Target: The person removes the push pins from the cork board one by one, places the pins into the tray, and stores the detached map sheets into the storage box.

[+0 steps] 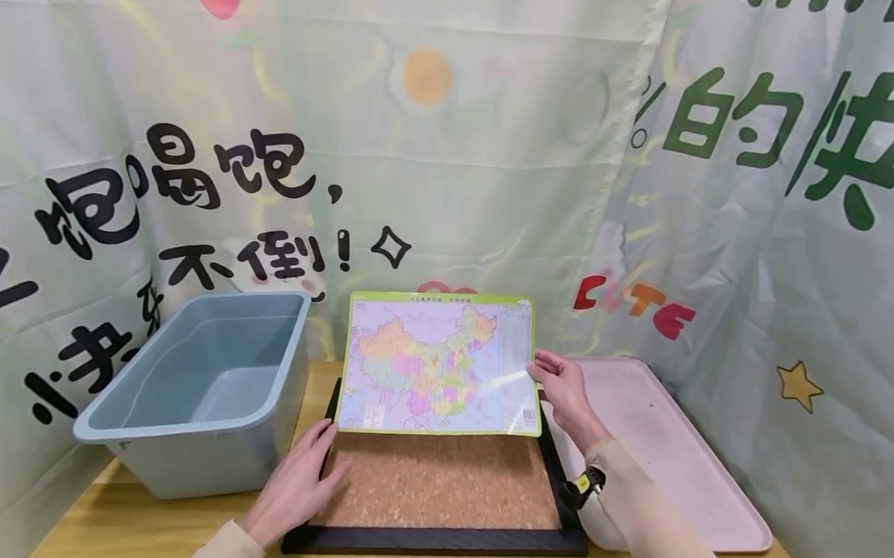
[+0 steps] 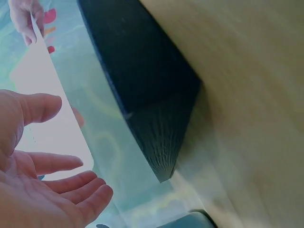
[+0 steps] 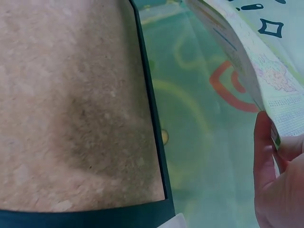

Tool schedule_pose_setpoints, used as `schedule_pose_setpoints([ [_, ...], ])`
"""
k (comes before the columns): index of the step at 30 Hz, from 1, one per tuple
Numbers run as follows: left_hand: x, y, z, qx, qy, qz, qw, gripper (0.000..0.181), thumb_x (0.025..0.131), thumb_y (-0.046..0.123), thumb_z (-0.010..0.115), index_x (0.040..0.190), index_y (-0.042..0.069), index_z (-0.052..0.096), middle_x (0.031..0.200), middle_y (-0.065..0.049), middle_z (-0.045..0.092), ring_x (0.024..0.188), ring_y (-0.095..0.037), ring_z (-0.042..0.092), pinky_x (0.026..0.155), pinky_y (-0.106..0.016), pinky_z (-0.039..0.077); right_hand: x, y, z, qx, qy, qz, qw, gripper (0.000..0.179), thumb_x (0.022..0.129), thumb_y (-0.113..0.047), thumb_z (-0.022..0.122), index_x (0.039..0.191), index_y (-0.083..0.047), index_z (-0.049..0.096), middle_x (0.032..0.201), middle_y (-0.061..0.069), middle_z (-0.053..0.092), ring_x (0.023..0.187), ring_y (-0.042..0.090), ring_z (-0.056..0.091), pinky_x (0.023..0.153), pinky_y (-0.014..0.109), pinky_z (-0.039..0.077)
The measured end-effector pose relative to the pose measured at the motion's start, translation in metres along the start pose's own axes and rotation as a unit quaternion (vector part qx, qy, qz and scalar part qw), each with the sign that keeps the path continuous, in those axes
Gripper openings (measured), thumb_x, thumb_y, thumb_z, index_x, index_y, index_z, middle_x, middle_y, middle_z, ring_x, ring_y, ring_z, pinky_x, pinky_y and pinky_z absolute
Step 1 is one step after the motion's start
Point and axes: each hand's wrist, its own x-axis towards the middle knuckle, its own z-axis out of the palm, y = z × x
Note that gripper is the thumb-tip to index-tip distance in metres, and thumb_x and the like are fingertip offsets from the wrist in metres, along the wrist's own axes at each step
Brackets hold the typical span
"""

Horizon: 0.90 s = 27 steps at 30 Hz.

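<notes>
A thin laminated map (image 1: 443,366) with a green border is held up, tilted, above the far part of a black-framed cork board (image 1: 438,487). My right hand (image 1: 564,392) pinches the map's right edge between thumb and fingers, also visible in the right wrist view, where the sheet (image 3: 278,78) bows slightly. My left hand (image 1: 298,476) is near the map's lower left corner, over the left side of the frame. In the left wrist view, the left hand's thumb and fingers (image 2: 42,107) are spread apart and grip nothing; whether they touch the sheet I cannot tell.
To the left stands a deep blue-grey plastic tub (image 1: 188,384). A pale pink tray (image 1: 679,464) lies on the right, partly behind the right forearm. Everything rests on a wooden table (image 1: 144,532), with printed cloth (image 1: 498,148) hanging behind and at the sides.
</notes>
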Motion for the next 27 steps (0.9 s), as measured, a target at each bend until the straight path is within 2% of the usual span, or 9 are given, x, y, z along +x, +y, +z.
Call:
schedule_pose_setpoints([
  [4, -0.003, 0.001, 0.002, 0.007, -0.018, 0.004, 0.9998, 0.062, 0.092, 0.031, 0.069, 0.140, -0.004, 0.051, 0.144, -0.022, 0.048, 0.132, -0.038, 0.048, 0.102, -0.053, 0.043, 0.003, -0.005, 0.004, 0.011, 0.005, -0.001, 0.9999, 0.048, 0.097, -0.007, 0.059, 0.143, 0.003, 0.047, 0.137, 0.028, 0.052, 0.082, 0.004, 0.064, 0.067, 0.027, 0.056],
  [9, -0.004, 0.002, 0.004, 0.009, -0.066, 0.027, 0.9974, 0.063, 0.094, 0.036, 0.066, 0.143, -0.001, 0.049, 0.145, -0.018, 0.050, 0.133, -0.035, 0.049, 0.105, -0.051, 0.042, 0.005, -0.012, 0.012, 0.024, 0.013, -0.007, 0.9996, 0.048, 0.096, -0.007, 0.061, 0.142, 0.002, 0.049, 0.136, 0.026, 0.053, 0.079, 0.003, 0.064, 0.066, 0.027, 0.055],
  [17, -0.010, 0.002, 0.001, 0.014, -0.156, 0.090, 0.9835, 0.066, 0.098, 0.050, 0.053, 0.143, 0.002, 0.050, 0.145, -0.018, 0.050, 0.135, -0.039, 0.046, 0.104, -0.056, 0.040, 0.007, -0.017, 0.021, 0.047, 0.027, -0.011, 0.9985, 0.045, 0.096, -0.007, 0.062, 0.139, 0.000, 0.053, 0.134, 0.022, 0.055, 0.076, 0.002, 0.062, 0.062, 0.023, 0.053],
  [24, -0.013, 0.000, 0.001, 0.026, -0.185, 0.139, 0.9726, 0.067, 0.098, 0.054, 0.051, 0.143, 0.004, 0.050, 0.144, -0.019, 0.050, 0.134, -0.040, 0.046, 0.103, -0.057, 0.040, 0.011, -0.024, 0.030, 0.060, 0.038, -0.031, 0.9970, 0.043, 0.095, -0.007, 0.063, 0.137, 0.001, 0.055, 0.131, 0.023, 0.057, 0.082, 0.004, 0.062, 0.062, 0.022, 0.055],
  [27, -0.015, -0.001, 0.002, 0.035, -0.195, 0.146, 0.9693, 0.070, 0.096, 0.059, 0.049, 0.144, 0.009, 0.050, 0.145, -0.018, 0.049, 0.134, -0.041, 0.045, 0.103, -0.059, 0.040, 0.010, -0.027, 0.036, 0.049, 0.031, -0.035, 0.9977, 0.043, 0.096, -0.009, 0.063, 0.138, -0.001, 0.055, 0.131, 0.022, 0.057, 0.090, 0.008, 0.063, 0.065, 0.024, 0.055],
])
